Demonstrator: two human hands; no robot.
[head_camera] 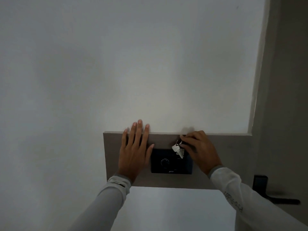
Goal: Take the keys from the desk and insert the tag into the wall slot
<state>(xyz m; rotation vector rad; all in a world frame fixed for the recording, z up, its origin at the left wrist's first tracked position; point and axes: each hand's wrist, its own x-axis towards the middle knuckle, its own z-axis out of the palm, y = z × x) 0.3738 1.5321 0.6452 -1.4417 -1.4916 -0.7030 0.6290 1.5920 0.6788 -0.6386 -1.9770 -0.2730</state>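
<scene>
A black wall unit (168, 162) with a round dial is set into a brown panel (230, 157) on the white wall. My right hand (198, 150) is at the unit's top right corner, fingers closed around the key ring. The keys (178, 150), pale and metallic, dangle from the ring over the unit's upper right part. The tag and the slot itself are hidden under my fingers. My left hand (135, 150) lies flat on the panel just left of the unit, fingers spread and reaching over the panel's top edge.
A dark door handle (275, 195) on its black plate sits at the lower right, on the beige door beside the panel. White wall fills the view above and to the left. A pale surface lies below the panel.
</scene>
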